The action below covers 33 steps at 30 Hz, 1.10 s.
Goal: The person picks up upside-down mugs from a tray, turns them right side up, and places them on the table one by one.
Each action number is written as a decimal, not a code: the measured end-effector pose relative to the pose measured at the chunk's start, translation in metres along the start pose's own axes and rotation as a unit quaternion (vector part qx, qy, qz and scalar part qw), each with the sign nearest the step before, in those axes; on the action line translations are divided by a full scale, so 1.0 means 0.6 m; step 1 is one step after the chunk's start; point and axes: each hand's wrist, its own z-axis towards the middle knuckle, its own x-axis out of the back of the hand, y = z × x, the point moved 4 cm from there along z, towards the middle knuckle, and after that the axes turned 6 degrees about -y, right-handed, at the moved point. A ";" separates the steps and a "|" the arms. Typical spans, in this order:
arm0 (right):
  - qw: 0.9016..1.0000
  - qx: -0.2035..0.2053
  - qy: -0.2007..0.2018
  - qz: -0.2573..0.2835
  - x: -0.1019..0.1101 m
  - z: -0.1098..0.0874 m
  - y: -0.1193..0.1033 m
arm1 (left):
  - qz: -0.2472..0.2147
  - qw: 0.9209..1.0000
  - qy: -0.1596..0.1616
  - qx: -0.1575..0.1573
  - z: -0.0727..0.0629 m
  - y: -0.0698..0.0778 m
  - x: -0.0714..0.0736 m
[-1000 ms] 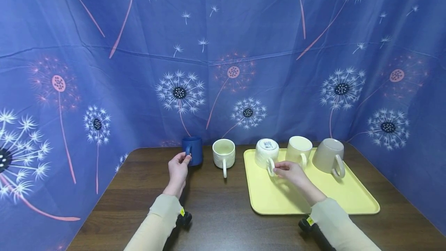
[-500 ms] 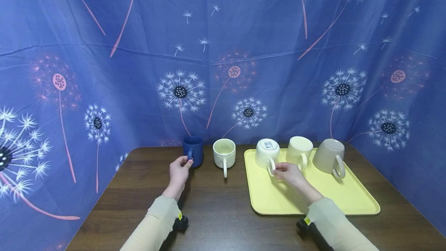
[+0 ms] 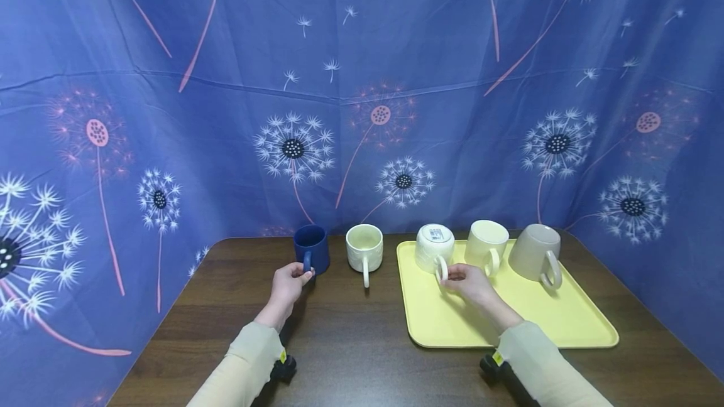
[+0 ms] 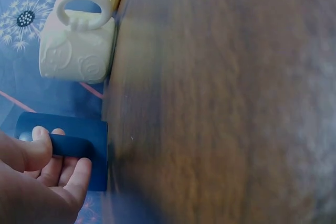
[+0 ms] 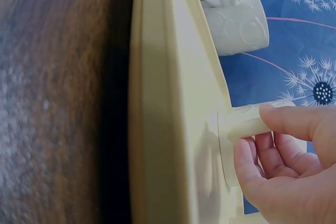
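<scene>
My left hand (image 3: 287,287) pinches the handle of a dark blue mug (image 3: 312,249) at the back left of the table. That mug stands mouth up, and in the left wrist view the thumb and fingers close around its handle (image 4: 73,144). My right hand (image 3: 472,284) holds the handle of a white embossed mug (image 3: 432,255), which is upside down on the yellow tray (image 3: 452,325). In the right wrist view, thumb and fingers grip that handle (image 5: 249,128). Between the hands, an upright white embossed mug (image 3: 364,249) has its handle pointing toward me.
An inverted cream mug (image 3: 485,240) and an inverted grey mug (image 3: 533,253) share the tray, right of the held white one. The dark wooden table (image 3: 362,357) ends at a blue dandelion-print curtain (image 3: 362,162) behind and at the sides.
My left hand has moved slightly nearer to me with the blue mug, whose open mouth shows more. The right hand and the white mug in it have hardly moved.
</scene>
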 end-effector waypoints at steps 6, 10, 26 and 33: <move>1.000 0.009 0.004 -0.008 0.000 0.000 0.001 | 0.001 1.000 -0.006 0.021 -0.005 0.001 0.006; 1.000 0.019 0.010 -0.011 0.002 -0.001 0.000 | 0.010 1.000 0.001 0.024 -0.006 0.003 0.007; 0.998 0.041 0.018 -0.045 0.011 -0.012 -0.007 | 0.037 0.998 -0.020 0.053 -0.012 0.019 0.018; 0.993 0.115 0.020 -0.025 0.020 -0.023 -0.021 | 0.064 0.998 -0.001 0.016 -0.021 0.026 0.018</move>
